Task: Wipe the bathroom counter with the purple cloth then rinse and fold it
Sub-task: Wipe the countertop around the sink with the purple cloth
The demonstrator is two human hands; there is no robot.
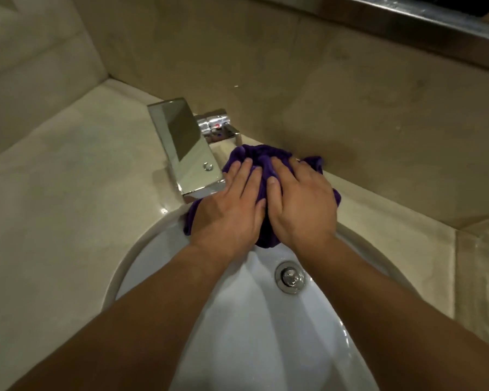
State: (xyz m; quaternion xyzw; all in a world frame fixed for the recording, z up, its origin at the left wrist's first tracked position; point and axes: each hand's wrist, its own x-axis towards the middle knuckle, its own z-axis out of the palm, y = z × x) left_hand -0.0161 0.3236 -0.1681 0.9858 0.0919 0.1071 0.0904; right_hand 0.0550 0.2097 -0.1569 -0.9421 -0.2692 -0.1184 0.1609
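Purple cloth (261, 158), soft and bunched, on the beige stone counter (68, 193) at the far rim of the glossy white sink (251, 348), just right of the blocky chrome tap (181, 142) | middle hidden under both hands, near edge drooping over the rim | left hand (229, 213) and right hand (302, 207) side by side, fingers flat, pressing down on the cloth, not gripping it
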